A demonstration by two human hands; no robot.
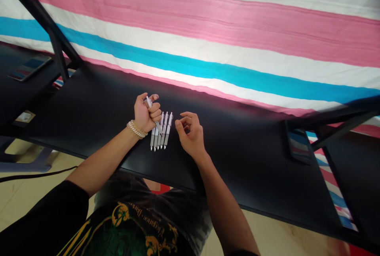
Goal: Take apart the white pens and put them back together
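My left hand (146, 114) is wrapped round a white and grey pen (149, 101). Its push-button end sticks up past the thumb, and the metal tip points down toward me. Below that fist, several similar pens (168, 129) lie side by side on the black table, tips toward my body; the fist and the held pen hide parts of some of them. Just right of the row hovers my right hand (191, 133), its fingers loosely curled with a gap between thumb and forefinger and nothing visible between them. A beaded bracelet (137, 129) circles my left wrist.
A pink, white and blue striped cloth (208, 30) hangs behind the black table (243, 149). Black metal frame bars (41, 14) stand at left and right. A dark flat device (298, 139) lies at right, another (29, 68) at far left.
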